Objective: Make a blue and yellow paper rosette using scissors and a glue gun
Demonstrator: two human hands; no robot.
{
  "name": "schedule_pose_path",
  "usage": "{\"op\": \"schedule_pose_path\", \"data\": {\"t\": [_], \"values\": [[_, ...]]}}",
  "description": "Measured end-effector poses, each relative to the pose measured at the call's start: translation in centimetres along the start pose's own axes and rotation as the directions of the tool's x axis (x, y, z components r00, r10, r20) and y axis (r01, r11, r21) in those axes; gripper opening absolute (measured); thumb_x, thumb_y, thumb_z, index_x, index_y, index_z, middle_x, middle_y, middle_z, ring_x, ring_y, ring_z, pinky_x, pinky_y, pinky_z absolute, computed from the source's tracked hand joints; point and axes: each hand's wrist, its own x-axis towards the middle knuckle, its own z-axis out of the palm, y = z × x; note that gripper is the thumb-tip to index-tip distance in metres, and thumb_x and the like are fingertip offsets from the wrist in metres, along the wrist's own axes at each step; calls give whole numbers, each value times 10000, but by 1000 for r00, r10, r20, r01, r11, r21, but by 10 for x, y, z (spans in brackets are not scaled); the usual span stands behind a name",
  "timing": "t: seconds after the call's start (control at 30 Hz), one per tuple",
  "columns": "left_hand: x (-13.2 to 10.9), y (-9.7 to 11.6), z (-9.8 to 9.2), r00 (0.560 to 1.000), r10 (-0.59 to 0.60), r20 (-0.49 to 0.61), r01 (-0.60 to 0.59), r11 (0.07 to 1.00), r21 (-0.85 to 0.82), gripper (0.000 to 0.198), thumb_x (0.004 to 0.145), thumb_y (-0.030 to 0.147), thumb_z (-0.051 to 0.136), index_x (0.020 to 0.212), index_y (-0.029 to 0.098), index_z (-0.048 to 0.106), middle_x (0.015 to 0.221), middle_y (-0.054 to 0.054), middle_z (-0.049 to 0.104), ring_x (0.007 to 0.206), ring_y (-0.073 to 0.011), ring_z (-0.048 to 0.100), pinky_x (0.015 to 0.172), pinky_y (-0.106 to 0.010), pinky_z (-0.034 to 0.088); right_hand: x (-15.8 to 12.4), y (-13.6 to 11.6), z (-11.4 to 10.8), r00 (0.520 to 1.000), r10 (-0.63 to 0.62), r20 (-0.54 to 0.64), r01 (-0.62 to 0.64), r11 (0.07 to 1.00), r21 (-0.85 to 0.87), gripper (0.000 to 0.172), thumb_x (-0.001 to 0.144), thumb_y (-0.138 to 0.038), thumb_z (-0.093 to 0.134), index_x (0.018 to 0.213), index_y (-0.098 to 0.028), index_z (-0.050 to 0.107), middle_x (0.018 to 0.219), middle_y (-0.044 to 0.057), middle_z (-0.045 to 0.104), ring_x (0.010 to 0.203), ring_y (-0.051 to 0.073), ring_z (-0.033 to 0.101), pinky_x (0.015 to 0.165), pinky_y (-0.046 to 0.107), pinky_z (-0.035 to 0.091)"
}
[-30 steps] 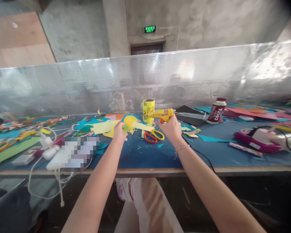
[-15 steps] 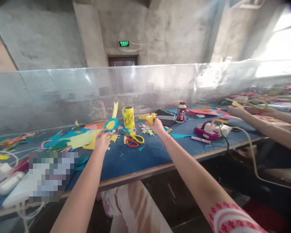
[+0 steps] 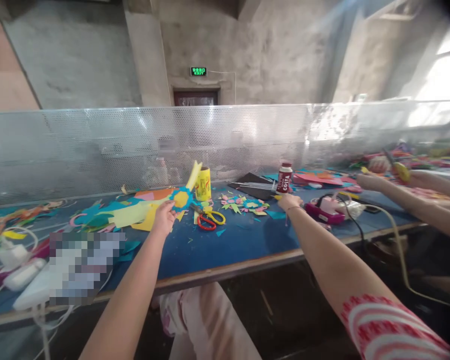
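Observation:
My left hand (image 3: 165,216) pinches a paper rosette (image 3: 181,199) by its edge, above the table. The rosette has a blue frilled rim, a yellow centre and a pale yellow ribbon tail standing up. My right hand (image 3: 289,202) is closed in front of a dark red bottle (image 3: 285,178). Only a small yellow part of the glue gun (image 3: 277,197) shows at its left; the fingers hide the rest. Scissors (image 3: 211,218) with red and yellow handles lie between my hands. A yellow roll (image 3: 203,184) stands just behind the rosette.
Paper flowers (image 3: 243,204) and scraps lie mid-table. Coloured paper sheets (image 3: 127,216) spread at the left. A purple power strip (image 3: 324,214) with cables sits to the right. A perforated metal screen (image 3: 225,135) runs along the back. Another person's arms (image 3: 401,200) reach in from the right.
My right hand has carried the yellow glue gun to the right, from beside the yellow roll to the bottle. In my left hand the rosette has turned to face the camera more.

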Motion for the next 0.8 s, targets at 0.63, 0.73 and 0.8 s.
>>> {"op": "schedule_pose_path", "data": {"t": [0.63,0.73,0.8], "values": [[-8,-3,-5,940,179,289,-324,728,604,646,577,68,595,1187,264,509,1072,-59,576,1110,-220,499,755,-257,437,-88,-195,43,387,-695,607,215,708,673,257,655,-396,678,631,-175,549,547,-32,527,490,82,455,478,227,354],[-4,-4,-6,961,162,223,-264,773,577,683,595,80,590,1241,264,462,1003,-49,589,1006,-189,550,698,-231,435,-100,-186,57,341,-686,642,0,683,730,391,613,-452,699,554,-185,418,446,-90,357,402,41,303,397,208,212],[-1,-5,-6,978,139,157,-201,836,510,682,602,107,611,1248,246,444,886,-22,596,800,-142,588,611,-209,424,-107,-183,64,395,-668,630,-121,642,757,451,560,-466,731,544,-191,373,434,-105,315,390,30,265,387,207,167]]}}
